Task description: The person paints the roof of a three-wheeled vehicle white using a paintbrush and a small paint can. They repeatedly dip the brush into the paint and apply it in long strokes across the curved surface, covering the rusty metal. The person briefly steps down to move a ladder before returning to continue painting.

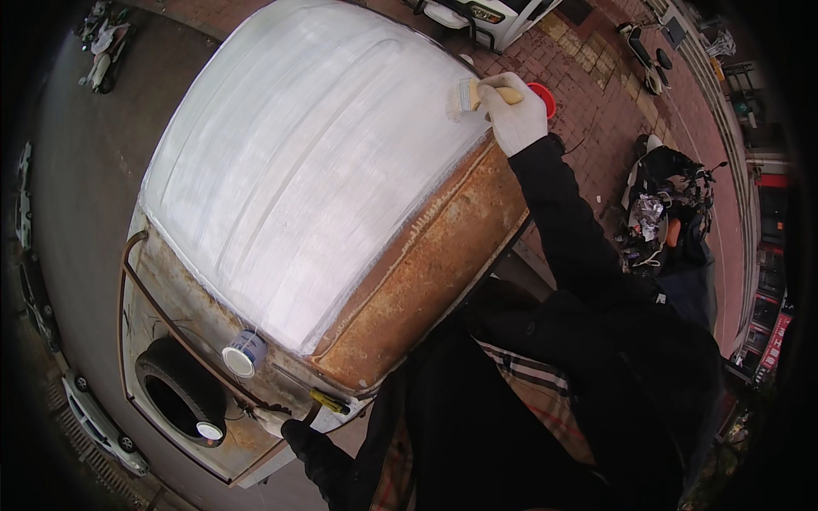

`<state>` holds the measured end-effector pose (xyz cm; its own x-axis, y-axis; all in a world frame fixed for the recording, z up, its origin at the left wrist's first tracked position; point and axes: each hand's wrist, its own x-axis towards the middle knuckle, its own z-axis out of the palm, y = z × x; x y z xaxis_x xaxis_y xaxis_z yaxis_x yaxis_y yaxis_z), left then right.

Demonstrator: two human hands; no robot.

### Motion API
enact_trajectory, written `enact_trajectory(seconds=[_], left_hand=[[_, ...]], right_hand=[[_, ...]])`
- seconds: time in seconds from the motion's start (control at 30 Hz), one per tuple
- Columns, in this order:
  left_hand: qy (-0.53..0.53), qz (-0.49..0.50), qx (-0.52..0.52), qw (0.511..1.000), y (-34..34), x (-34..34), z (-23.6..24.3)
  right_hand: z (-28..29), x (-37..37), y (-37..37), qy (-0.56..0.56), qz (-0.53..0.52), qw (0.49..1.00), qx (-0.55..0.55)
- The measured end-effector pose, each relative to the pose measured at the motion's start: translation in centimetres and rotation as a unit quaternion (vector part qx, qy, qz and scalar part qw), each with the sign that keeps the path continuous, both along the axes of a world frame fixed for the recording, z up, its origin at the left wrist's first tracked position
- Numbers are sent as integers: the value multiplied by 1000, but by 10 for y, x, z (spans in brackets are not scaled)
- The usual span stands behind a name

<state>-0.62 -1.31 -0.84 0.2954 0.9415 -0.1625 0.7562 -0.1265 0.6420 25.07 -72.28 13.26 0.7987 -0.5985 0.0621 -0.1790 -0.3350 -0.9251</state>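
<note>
Right hand [511,115]: gloved in white, my fingers wrapped tight round the wooden handle of a paintbrush [471,95].
Paintbrush: bristles lying on the far right edge of the roof [307,162], right where white paint meets rust.
Roof: a small vehicle's curved top, almost all white now (brush streaks showing), with a rusty side strip [426,272] bare below it.
Left hand [274,419]: low down by the rusty rear rail, gloved too; clenched or loose, I can't tell.
Paint can [244,353]: sitting on the rear ledge, just above my left hand.
Spare tyre [181,390]: mounted beside the can.
</note>
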Motion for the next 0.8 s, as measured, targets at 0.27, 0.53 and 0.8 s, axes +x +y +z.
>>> enact_trajectory(seconds=[0.27,0.53,0.8], left_hand=[[4,2,-7,1000,5,-2,-4],[-33,-8,-76,997,20,-11,-6],[-22,-17,-60,998,18,-12,-5]], right_hand=[[9,-6,-1,-40,-15,997,57],[13,-12,-2,-58,-11,992,114],[-9,-6,-10,-52,-44,995,69]])
